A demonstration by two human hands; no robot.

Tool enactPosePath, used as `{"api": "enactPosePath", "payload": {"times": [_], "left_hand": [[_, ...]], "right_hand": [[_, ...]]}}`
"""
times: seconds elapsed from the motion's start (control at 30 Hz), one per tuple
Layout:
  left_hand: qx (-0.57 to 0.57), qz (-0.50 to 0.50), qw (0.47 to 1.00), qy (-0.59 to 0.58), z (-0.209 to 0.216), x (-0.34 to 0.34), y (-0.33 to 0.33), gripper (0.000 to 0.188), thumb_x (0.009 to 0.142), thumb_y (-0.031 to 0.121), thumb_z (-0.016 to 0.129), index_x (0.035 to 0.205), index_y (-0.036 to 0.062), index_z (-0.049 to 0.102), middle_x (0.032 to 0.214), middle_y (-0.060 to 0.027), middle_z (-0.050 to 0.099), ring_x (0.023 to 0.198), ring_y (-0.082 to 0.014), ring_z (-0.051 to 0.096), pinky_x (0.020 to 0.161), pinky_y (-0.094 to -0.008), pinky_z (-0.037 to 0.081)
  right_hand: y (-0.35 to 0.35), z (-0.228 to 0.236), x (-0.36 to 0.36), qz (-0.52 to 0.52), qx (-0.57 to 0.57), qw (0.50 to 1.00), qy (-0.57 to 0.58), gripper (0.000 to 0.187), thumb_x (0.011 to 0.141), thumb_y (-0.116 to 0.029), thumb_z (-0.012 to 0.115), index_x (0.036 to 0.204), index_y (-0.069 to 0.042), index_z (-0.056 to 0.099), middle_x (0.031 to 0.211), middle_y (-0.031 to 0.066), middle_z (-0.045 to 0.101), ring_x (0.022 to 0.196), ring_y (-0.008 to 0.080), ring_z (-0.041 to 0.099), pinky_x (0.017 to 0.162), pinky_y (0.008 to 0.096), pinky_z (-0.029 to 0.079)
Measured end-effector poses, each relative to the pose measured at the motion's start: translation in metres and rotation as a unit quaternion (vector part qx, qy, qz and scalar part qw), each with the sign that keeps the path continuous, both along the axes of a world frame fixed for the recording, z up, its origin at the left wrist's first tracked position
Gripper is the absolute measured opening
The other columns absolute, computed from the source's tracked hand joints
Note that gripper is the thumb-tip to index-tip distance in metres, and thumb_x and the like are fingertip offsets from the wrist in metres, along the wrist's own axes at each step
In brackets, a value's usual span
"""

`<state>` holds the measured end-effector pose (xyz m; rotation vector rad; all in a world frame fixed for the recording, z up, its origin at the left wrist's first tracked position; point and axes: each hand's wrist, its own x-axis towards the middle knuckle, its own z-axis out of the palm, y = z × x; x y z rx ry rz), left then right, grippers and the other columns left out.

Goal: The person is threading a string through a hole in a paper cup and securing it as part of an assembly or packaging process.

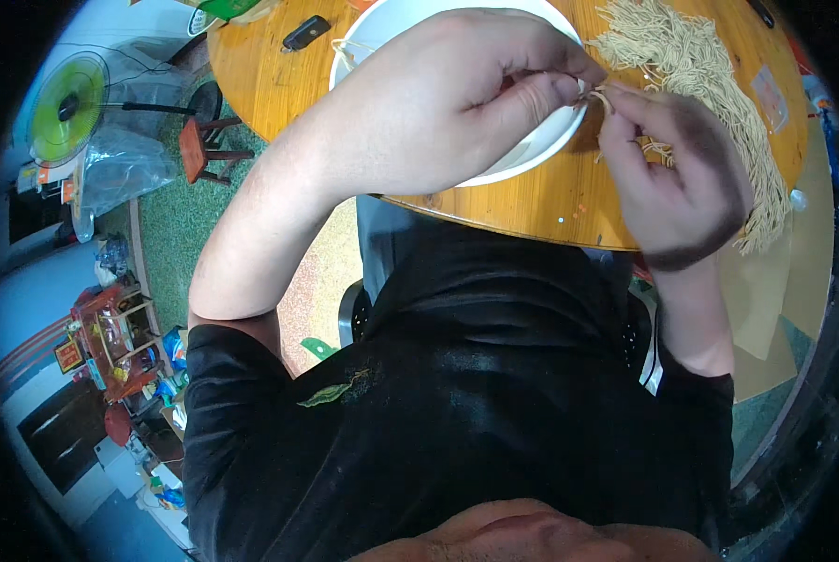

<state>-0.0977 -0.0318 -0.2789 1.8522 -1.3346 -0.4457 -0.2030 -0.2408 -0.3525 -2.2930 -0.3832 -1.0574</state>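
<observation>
Over the right rim of a white bowl (508, 175), my left hand (476, 98) is closed, thumb and forefinger pinched together at a thin cream cord (601, 96). Facing it, my right hand (677, 169) pinches the same cord between thumb and forefinger, its other fingers curled in. The fingertips of both hands nearly meet. A tiny pale piece shows at the left fingertips, too small to name. Beside and behind my right hand lies a large heap of cream cords (710, 84). My left hand and wrist hide much of the bowl's inside.
The round wooden table (260, 70) carries a black key fob (306, 34) at the far left. A cord loop (345, 51) hangs over the bowl's left rim. A small wooden stool (199, 150) and a green fan (68, 108) stand to the left, cardboard (757, 309) to the right.
</observation>
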Motion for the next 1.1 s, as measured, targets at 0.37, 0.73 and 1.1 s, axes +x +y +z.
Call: {"api": "enactPosePath", "payload": {"times": [0.37,0.73,1.1], "left_hand": [[0.141,0.021,0.988,0.063,0.019,0.010,-0.015,0.020,0.102,0.009,0.066,0.117,-0.0016,0.073,0.093,-0.0150,0.075,0.088,-0.0259,0.073,0.081,-0.0342,0.057],[0.053,-0.004,0.985,0.165,-0.004,0.020,-0.016,0.014,0.101,0.008,0.072,0.112,-0.0008,0.074,0.095,-0.0092,0.077,0.088,-0.0168,0.072,0.081,-0.0303,0.056],[0.033,0.124,0.975,-0.179,-0.027,0.005,-0.010,0.016,0.097,0.015,0.068,0.096,0.0001,0.073,0.086,-0.0169,0.074,0.077,-0.0359,0.073,0.071,-0.0437,0.058]], "right_hand": [[-0.003,-0.031,0.005,0.029,-0.078,0.984,-0.157,0.033,0.077,0.001,0.091,0.107,-0.002,0.078,0.108,0.0091,0.079,0.082,0.0194,0.072,0.066,0.0280,0.057],[-0.003,-0.032,0.005,0.033,-0.075,0.982,-0.167,0.029,0.078,0.002,0.090,0.104,-0.001,0.077,0.110,0.0113,0.079,0.085,0.0216,0.075,0.070,0.0299,0.060],[0.016,-0.045,-0.017,0.056,0.186,0.980,-0.049,0.025,0.082,0.011,0.081,0.102,-0.001,0.073,0.106,0.0156,0.079,0.089,0.0213,0.077,0.071,0.0281,0.059]]}}
